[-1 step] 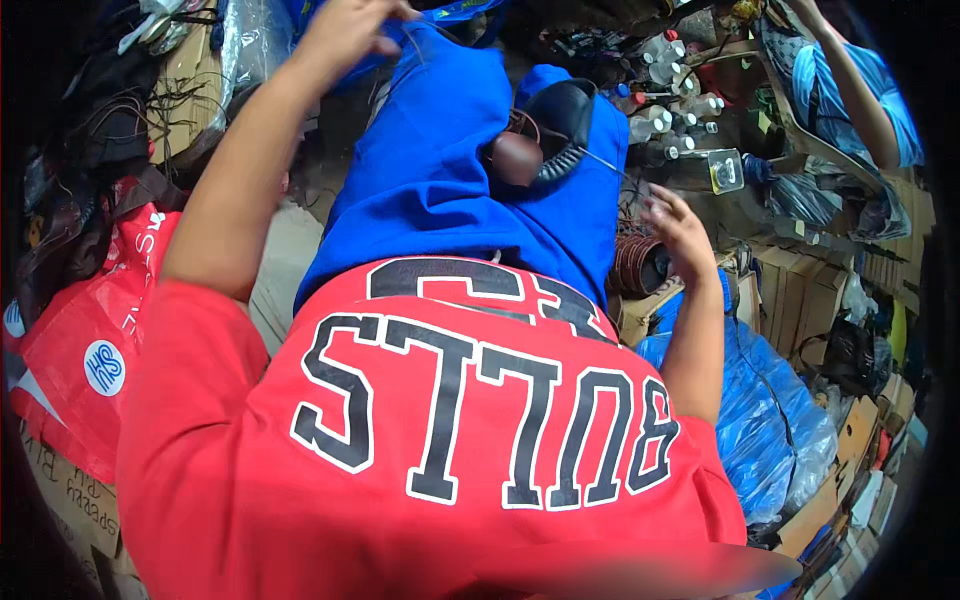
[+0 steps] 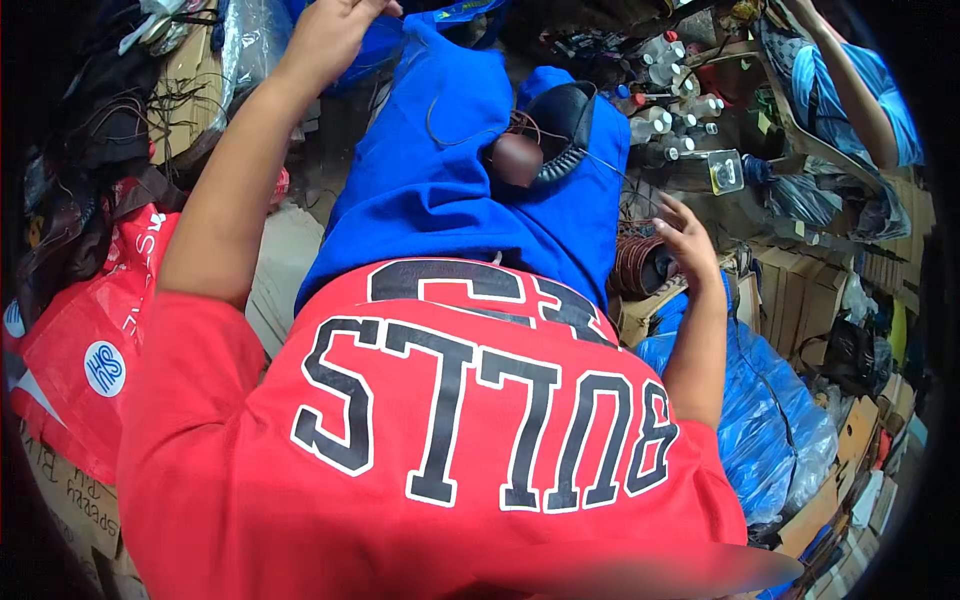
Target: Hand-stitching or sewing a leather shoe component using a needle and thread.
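Observation:
A black shoe-like piece (image 2: 562,112) with a ridged, stitched edge rests on my lap, on the blue cloth (image 2: 420,190) over my legs. Against it lies a rounded brown part (image 2: 517,160), blurred. Thin dark thread (image 2: 432,118) loops from it over my left knee. More thread runs from its right side toward my right hand (image 2: 688,238), whose thumb and forefinger come together on it while the other fingers stay loosely bent. Up at the top edge, beyond my left knee, my left hand (image 2: 335,38) has its fingers drawn together; what they pinch is too small to make out.
Brown cord lies coiled (image 2: 640,265) beside my right hand. Several plastic bottles (image 2: 680,105) stand at the far right, near another person's blue sleeve (image 2: 885,85). Blue plastic sheeting (image 2: 750,400) and cardboard (image 2: 790,290) fill the right. A red bag (image 2: 75,360) lies at left.
My left hand has moved slightly up and left, away from my knee. The thread loop on the left knee now shows clearly. My right hand has shifted a little lower.

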### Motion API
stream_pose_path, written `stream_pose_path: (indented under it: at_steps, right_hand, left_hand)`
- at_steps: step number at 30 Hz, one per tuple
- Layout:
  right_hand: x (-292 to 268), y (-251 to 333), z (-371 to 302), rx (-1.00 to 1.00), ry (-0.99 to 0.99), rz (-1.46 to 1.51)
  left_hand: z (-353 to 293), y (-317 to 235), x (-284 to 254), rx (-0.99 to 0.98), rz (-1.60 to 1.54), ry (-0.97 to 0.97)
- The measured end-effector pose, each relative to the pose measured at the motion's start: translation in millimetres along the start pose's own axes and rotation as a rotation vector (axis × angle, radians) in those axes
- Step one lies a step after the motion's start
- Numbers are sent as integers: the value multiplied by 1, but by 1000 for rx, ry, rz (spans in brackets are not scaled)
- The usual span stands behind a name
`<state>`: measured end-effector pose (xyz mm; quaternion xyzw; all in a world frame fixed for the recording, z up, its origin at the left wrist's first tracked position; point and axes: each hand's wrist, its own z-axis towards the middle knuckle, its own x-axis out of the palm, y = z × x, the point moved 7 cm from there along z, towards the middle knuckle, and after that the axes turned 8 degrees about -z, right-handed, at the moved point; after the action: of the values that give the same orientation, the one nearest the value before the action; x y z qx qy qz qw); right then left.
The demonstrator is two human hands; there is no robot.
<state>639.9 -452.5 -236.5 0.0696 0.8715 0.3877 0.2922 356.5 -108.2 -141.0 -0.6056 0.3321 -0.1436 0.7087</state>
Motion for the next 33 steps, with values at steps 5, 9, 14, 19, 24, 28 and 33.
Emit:
stream_pose_path:
  at_steps: [5, 9, 14, 19, 24, 28, 33]
  right_hand:
    - [12, 112, 0, -621, 89, -127]
    - [72, 164, 30, -602, 240, -603]
    - [75, 159, 22, -481, 213, -654]
    - [67, 129, 9, -378, 124, -339]
    - [82, 132, 15, -413, 2, -303]
    - [66, 164, -24, -778, -480, -578]
    - [86, 142, -35, -510, 24, -312]
  left_hand:
    - [-80, -32, 91, 603, 421, 410]
    - [-90, -19, 144, 622, 701, 516]
    - [-84, -11, 139, 479, 831, 667]
    - [-83, -9, 137, 463, 640, 722]
    - [-91, -18, 141, 516, 769, 772]
    - [-63, -50, 99, 509, 392, 450]
    - [-20, -41, 125, 529, 199, 399]
